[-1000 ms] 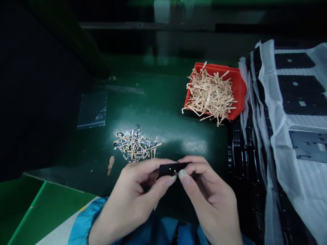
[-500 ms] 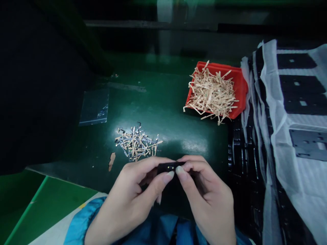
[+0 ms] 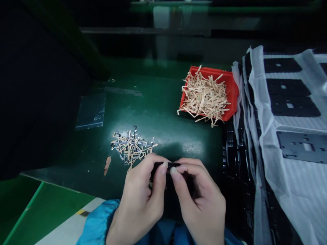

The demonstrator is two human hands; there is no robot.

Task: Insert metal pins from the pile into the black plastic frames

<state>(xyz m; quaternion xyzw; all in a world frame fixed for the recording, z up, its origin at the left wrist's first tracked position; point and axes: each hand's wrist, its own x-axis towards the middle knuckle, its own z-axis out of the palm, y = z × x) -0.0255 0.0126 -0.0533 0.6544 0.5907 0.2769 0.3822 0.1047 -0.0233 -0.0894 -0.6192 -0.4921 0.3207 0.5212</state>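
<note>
Near centre: left hand and right hand, fingers curled, thumbs almost meeting, both pinch a thin black part above the green table. Left hand partly blocks a pile of small strips. Far right, red bin holds beige strips; right, white sheeting bears dark plates.

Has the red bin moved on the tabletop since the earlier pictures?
No. The red bin keeps its place relative to the pile of small strips and the white sheeting; all three shift slightly left in the picture, suggesting camera movement.
</note>
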